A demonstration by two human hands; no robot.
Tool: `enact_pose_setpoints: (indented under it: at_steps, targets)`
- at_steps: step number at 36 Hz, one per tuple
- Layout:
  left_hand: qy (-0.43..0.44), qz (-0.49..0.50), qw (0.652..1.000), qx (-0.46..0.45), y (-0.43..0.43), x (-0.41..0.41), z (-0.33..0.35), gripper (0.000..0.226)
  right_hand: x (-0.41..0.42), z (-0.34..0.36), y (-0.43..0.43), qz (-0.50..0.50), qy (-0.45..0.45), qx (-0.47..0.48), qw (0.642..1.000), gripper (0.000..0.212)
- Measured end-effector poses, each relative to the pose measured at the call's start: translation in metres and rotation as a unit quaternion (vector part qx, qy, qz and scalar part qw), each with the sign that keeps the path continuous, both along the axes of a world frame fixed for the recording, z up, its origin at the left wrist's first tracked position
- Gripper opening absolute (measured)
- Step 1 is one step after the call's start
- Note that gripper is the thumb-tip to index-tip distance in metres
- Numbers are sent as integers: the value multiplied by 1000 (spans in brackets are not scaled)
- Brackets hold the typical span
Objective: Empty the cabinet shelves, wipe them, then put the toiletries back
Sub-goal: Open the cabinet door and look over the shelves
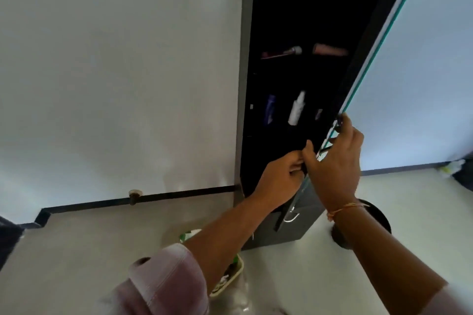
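Observation:
A tall dark cabinet (247,84) stands against the white wall with its mirrored door (378,41) swung open. My right hand (335,163) grips the door's lower edge. My left hand (279,181) is closed around something dark at the same edge; I cannot tell what it is. On an upper shelf lie a pink tube (330,49) and a toothbrush-like item (284,52). One shelf lower stand a white spray bottle (297,107) and a purple tube (270,108). The inside is very dark.
A tray (231,277) with small items sits on the pale floor under my left forearm. A round black object (381,220) lies on the floor behind my right wrist. A black skirting strip (179,194) runs along the wall.

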State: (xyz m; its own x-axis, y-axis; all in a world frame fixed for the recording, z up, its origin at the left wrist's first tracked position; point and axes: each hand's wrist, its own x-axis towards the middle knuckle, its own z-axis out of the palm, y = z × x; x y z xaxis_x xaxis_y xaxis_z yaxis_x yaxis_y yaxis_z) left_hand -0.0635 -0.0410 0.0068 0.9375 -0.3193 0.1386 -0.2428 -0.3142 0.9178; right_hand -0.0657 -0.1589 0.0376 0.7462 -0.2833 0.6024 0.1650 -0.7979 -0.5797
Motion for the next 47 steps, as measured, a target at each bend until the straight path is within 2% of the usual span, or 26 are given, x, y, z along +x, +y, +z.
enact_pose_setpoints:
  at_steps: [5,11,16,20,25,28,31,38,47]
  targets:
    - [-25,-75,995,56,-12,-10,-2,45,-20,-5,-23,-53,-6,-58,997,82]
    - [-96,-50,986,126,-14,-6,1,54,-44,-5,-46,-124,-13,-123,985,79]
    - [-173,-33,965,194,-15,4,4,69,-55,-5,-66,-199,-4,-259,945,60]
    - [-263,-39,932,246,-26,10,4,81,-62,-1,-83,-226,32,-295,928,66]
    - [-348,-68,879,320,-56,13,12,100,-66,6,-102,-270,78,-406,870,61]
    - [-388,-86,849,348,-76,12,21,107,-71,13,-109,-283,103,-422,855,72]
    - [-404,-103,833,364,-96,13,30,114,-77,20,-117,-299,122,-453,831,77]
    - [-413,-138,813,387,-129,15,42,121,-88,30,-134,-328,157,-482,797,79]
    - [-410,-149,805,402,-159,18,46,123,-81,39,-173,-328,226,-536,744,78]
